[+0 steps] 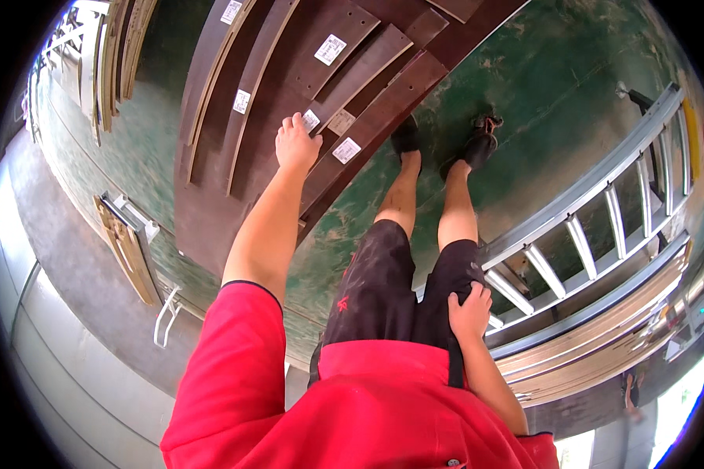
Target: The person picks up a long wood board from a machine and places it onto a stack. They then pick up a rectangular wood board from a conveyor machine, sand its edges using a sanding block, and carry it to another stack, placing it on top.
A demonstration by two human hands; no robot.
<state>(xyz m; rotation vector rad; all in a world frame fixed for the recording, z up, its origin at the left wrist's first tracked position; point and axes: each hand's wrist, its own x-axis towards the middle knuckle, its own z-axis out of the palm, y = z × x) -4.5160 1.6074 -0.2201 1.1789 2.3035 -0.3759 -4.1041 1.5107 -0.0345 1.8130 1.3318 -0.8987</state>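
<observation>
My left hand [296, 147] reaches over a stack of dark brown boards. Its fingers and thumb stand apart at the end of a narrow brown strip [371, 64], beside a white label [310, 121]. Whether the fingertips press on the strip is hard to tell; nothing is seen held. Under the strips lies a large brown panel [203, 223]. Other strips bear white labels too, among them a wide strip [344, 35] with small holes. My right hand [470, 313] rests on the leg of my black shorts [438, 289], fingers spread and holding nothing.
A metal ladder [579, 234] lies on the right, with long pale boards [602, 352] beside it. My feet are on the scuffed green floor [547, 86]. Upright boards [117, 62] stand far left, and more timber [125, 242] lies at left. A person [630, 391] is at far right.
</observation>
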